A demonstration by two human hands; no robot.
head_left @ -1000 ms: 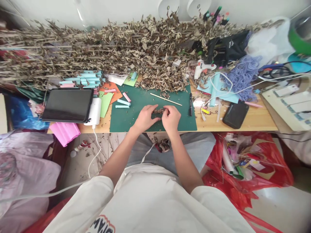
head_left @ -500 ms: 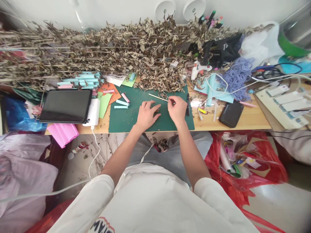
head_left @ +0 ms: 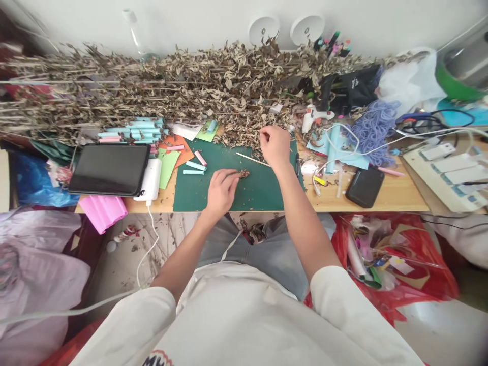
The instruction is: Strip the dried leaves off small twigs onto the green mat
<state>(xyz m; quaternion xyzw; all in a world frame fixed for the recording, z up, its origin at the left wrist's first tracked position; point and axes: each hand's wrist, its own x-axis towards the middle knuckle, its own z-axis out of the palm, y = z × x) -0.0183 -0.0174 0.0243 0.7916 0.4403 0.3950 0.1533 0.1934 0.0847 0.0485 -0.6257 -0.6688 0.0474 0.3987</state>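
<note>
On the green cutting mat [head_left: 198, 195], my left hand [head_left: 221, 189] is closed around a small wad of dried leaves [head_left: 244, 174], whose end sticks out past the fingertips. Up and to the right, my right hand [head_left: 275, 145] is curled with its fingertips at the front edge of the dried leaf heap [head_left: 240, 134]. Whatever those fingers pinch is hidden. A thin wooden stick [head_left: 249, 159] lies between the hands, its right end near my right wrist. Left on the mat rest blue paper tubes [head_left: 194, 172] and a pink paper tube [head_left: 200, 157].
Stalks of dried plants [head_left: 152, 86] fill the back. To the left are a black tablet [head_left: 110, 169], a white power bank [head_left: 153, 178] and stacked blue tubes [head_left: 147, 124]. On the right are a black pen [head_left: 298, 165], a glue gun [head_left: 316, 118], purple cord [head_left: 375, 124] and a black case [head_left: 365, 187].
My right hand has left the wad and moved up to the leaf heap. My left hand has drawn its spread fingers together around the wad.
</note>
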